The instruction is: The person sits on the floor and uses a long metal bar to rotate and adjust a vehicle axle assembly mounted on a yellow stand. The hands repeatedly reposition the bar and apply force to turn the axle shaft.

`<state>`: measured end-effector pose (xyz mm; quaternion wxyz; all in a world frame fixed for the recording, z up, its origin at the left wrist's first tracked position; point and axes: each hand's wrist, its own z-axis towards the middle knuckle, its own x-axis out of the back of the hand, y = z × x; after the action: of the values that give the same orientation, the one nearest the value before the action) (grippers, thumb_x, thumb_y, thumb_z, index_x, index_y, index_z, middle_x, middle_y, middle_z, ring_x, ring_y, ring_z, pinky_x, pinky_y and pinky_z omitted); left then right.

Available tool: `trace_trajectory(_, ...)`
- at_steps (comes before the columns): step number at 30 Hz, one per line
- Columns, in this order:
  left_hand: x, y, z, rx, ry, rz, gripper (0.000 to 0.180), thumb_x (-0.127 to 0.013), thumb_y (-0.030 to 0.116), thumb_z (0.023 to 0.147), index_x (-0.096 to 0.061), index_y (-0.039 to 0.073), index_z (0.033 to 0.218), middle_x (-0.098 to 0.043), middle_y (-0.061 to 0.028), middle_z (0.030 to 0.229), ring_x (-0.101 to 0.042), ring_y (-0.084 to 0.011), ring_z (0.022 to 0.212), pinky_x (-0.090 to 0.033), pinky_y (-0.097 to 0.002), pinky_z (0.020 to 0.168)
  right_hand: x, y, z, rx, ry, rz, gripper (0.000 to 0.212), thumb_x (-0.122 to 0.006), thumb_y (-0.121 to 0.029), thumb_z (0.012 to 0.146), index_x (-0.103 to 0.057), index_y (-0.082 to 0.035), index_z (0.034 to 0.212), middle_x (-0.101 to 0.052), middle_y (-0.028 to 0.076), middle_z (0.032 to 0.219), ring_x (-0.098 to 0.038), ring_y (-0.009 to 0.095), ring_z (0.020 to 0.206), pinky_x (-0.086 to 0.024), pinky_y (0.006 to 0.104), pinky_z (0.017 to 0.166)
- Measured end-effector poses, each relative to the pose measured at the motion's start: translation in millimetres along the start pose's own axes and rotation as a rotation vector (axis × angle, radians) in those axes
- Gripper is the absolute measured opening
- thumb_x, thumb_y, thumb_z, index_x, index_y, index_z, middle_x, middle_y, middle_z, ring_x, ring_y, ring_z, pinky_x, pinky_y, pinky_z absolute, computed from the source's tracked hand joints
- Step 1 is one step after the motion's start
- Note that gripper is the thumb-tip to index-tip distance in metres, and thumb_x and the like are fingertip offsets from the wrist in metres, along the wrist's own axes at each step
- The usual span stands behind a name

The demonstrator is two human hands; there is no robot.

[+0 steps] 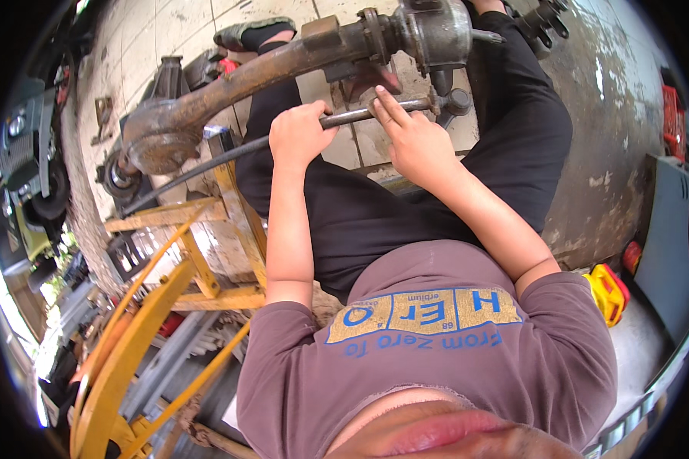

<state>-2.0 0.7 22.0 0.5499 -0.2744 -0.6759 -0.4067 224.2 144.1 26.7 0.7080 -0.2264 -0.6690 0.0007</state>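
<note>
A long dark tie rod (230, 155) slants across in front of me, below a rusty axle housing (260, 75). My left hand (302, 135) is wrapped around its middle, the fingers closed on the metal. Farther right, my right hand (417, 139) lies over the rod near its right end, with two fingers stretched out across it; its thumb is hidden. Just past these fingers sits a round ball-joint end (458, 102). A rounded metal hub (435, 34) forms the right end of the axle housing, and a broad, greasy round part (161, 144) its left.
My legs in black trousers (513, 130) stretch out on both sides of the axle parts. A yellow metal frame (199, 260) stands at my left. Yellow-and-red plastic (608, 294) lies at my right, near a grey panel (662, 229). A vehicle (27, 153) shows at the far left.
</note>
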Motion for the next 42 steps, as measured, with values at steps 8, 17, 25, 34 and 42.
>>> trace_trajectory(8,2.7,5.5,1.7,0.006,-0.013,0.028,0.020,-0.087,0.028,0.085,-0.083,0.018,0.101,-0.082,-0.0077,0.092,-0.080,-0.0333,0.091,-0.063,-0.0473,0.080,-2.1,2.5,3.2,-0.040,0.031,0.046,0.076,-0.068,-0.010,0.091,-0.055,-0.007,0.167,-0.043,0.008,0.182,-0.075,0.030,0.091,-0.067,0.0447,0.076)
trace_trajectory(17,4.7,5.7,1.7,0.026,-0.039,0.052,0.020,-0.087,0.030,0.086,-0.084,0.016,0.101,-0.083,-0.0085,0.093,-0.081,-0.0344,0.092,-0.063,-0.0480,0.083,-4.8,1.5,2.8,-0.058,0.017,0.099,0.078,-0.067,-0.009,0.089,-0.054,-0.006,0.167,-0.044,0.010,0.181,-0.077,0.031,0.086,-0.066,0.0456,0.072)
trace_trajectory(25,2.2,5.5,1.2,0.015,0.018,0.052,0.018,-0.087,0.030,0.084,-0.082,0.017,0.096,-0.082,-0.0072,0.091,-0.080,-0.0333,0.089,-0.062,-0.0480,0.079,7.7,0.3,4.8,0.010,0.051,0.124,0.074,-0.068,-0.010,0.091,-0.058,-0.009,0.164,-0.045,0.007,0.181,-0.077,0.029,0.085,-0.066,0.0443,0.071)
trace_trajectory(34,-1.5,5.2,-2.6,0.013,0.054,0.061,0.016,-0.087,0.029,0.084,-0.082,0.018,0.094,-0.082,-0.0065,0.089,-0.079,-0.0331,0.085,-0.061,-0.0467,0.075,-0.3,11.5,-6.3,0.058,0.183,0.144,0.062,-0.076,-0.014,0.089,-0.073,-0.012,0.151,-0.064,0.003,0.167,-0.074,0.025,0.085,-0.065,0.0383,0.074)
trace_trajectory(42,-2.7,3.8,-2.5,0.012,0.054,0.056,0.017,-0.087,0.028,0.083,-0.083,0.018,0.095,-0.081,-0.0063,0.088,-0.079,-0.0326,0.084,-0.062,-0.0463,0.075,-0.4,4.7,-6.2,0.054,0.037,-0.072,0.078,-0.071,-0.012,0.092,-0.056,-0.012,0.168,-0.040,0.005,0.185,-0.073,0.026,0.092,-0.063,0.0411,0.078)
